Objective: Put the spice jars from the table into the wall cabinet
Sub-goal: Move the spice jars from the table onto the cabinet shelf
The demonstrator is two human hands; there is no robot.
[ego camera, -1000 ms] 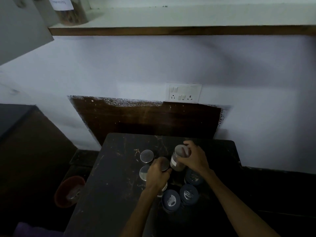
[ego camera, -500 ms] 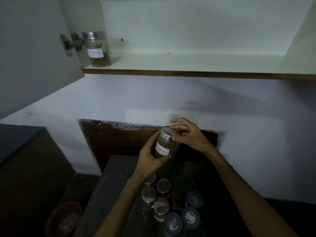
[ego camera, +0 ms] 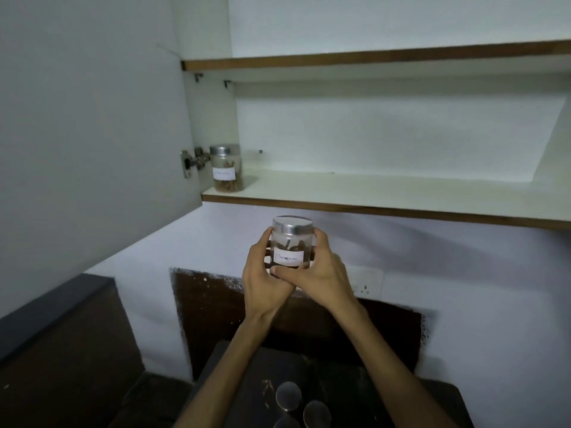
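A glass spice jar (ego camera: 290, 244) with a silver lid and a white handwritten label is upright in mid-air, just below the wall cabinet's lower shelf (ego camera: 370, 193). My left hand (ego camera: 264, 282) wraps its left side and my right hand (ego camera: 318, 273) cups its right side and base. Another labelled jar (ego camera: 226, 172) with brown sticks stands at the far left of that shelf, by the hinge. Silver lids of more jars (ego camera: 289, 396) show on the dark table (ego camera: 247, 390) at the bottom edge.
The cabinet door (ego camera: 92, 134) hangs open on the left, close to the shelf's left end. An upper shelf (ego camera: 370, 57) runs above. A wall socket (ego camera: 366, 281) sits behind my right hand. A dark counter (ego camera: 52, 335) lies at lower left.
Both hands have lifted the jar higher, from above the table toward the cabinet shelf, and the right hand moved from the lid to the jar's side. My view has tilted up.
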